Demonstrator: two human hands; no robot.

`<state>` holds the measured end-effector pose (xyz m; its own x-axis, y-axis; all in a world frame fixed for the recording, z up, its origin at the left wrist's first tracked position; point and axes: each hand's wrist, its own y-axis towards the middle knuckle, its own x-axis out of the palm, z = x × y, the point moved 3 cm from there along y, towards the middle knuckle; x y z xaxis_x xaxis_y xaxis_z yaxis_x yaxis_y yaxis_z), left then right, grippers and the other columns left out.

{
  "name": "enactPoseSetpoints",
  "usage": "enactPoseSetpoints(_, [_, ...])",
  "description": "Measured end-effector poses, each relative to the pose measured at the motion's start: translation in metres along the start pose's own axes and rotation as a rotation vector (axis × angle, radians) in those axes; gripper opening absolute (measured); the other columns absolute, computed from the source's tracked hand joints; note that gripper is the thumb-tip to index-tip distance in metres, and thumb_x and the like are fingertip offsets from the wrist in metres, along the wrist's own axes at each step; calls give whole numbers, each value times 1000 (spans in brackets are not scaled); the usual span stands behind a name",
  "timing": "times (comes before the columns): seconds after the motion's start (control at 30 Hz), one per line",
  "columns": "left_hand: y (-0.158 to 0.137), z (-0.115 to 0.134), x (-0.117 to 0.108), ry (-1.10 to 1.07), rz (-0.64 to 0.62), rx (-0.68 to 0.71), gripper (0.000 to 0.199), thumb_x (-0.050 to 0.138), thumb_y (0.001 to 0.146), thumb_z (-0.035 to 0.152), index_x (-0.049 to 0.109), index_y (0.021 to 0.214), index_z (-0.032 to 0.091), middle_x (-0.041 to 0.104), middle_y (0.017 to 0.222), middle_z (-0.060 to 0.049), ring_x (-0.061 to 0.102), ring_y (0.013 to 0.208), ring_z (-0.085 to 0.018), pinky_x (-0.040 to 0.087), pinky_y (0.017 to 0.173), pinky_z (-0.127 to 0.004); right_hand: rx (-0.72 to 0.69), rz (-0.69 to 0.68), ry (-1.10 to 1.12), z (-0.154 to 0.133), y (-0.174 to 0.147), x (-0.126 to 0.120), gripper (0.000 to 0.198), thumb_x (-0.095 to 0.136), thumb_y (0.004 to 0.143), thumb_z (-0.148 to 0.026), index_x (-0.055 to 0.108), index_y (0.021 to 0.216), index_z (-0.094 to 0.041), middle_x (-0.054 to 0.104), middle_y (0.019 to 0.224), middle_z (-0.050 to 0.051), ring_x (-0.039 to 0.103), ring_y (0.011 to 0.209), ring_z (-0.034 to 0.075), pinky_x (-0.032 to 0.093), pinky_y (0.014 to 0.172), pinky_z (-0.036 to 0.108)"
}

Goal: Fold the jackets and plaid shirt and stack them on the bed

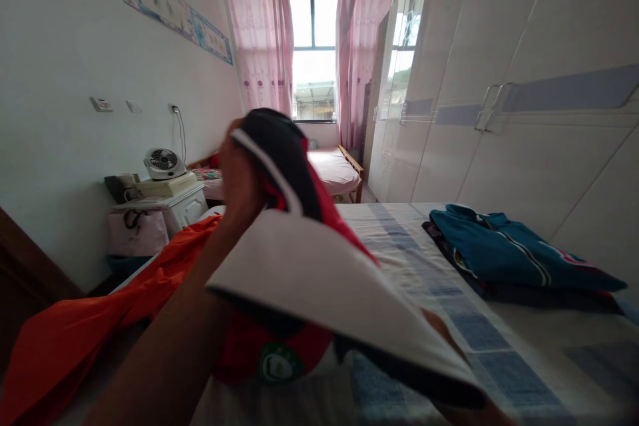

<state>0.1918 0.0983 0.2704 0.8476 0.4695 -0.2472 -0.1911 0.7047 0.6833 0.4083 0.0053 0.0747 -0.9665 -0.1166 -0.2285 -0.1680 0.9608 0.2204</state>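
Observation:
A red, black and white garment (pixel 309 266) with a round green badge is held up in front of me, blurred by motion. My left hand (pixel 238 170) is closed around its black upper part, which has a white stripe. A wide white panel with a dark edge slants down to the right, over my left forearm. My right hand (pixel 438 331) is mostly covered by this panel. Only some skin shows past its edges, and the fingers are hidden. An orange cloth (pixel 100 319) lies to the left of my left arm.
Folded clothes with a teal zip jacket (pixel 504 246) on top lie at the right of the bed's striped sheet (pixel 479 333). A white cabinet (pixel 187 208) carries a small fan (pixel 164 163) at the left. A wardrobe (pixel 529 166) lines the right; another bed (pixel 334 173) stands under the window.

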Motion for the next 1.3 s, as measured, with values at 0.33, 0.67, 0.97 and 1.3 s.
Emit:
enactPoseSetpoints(0.33, [-88, -88, 97, -33, -779, 247, 37, 54, 83, 27, 60, 118, 18, 54, 133, -12, 48, 124, -25, 34, 107, -43, 405, 384, -424, 89, -50, -114, 47, 55, 72, -59, 67, 97, -21, 70, 73, 7, 64, 60, 24, 51, 54, 35])
enactPoseSetpoints(0.67, [-126, -241, -36, 480, -493, -243, 51, 49, 75, 52, 61, 108, 15, 66, 113, -14, 62, 105, -31, 46, 93, -42, 274, 547, -762, 82, 6, -176, 45, 51, 75, -47, 63, 108, -19, 67, 109, 12, 65, 90, 26, 51, 78, 37])
enactPoseSetpoints(0.97, [-110, -241, -4, 558, -667, -286, 57, 52, 77, 45, 51, 125, 14, 63, 119, -15, 58, 110, -32, 44, 91, -41, -232, -51, -1330, 83, 141, -101, 53, 60, 73, -15, 55, 125, -22, 47, 137, 13, 43, 125, 30, 36, 100, 45])
enactPoseSetpoints(1.3, [-100, -227, 2, -179, -583, -815, 49, 61, 69, 50, 66, 107, 21, 75, 90, -2, 68, 86, -28, 54, 81, -41, 18, 163, -1101, 77, 237, -102, 28, 40, 92, -30, 64, 95, -16, 66, 101, 9, 61, 91, 17, 42, 78, 25])
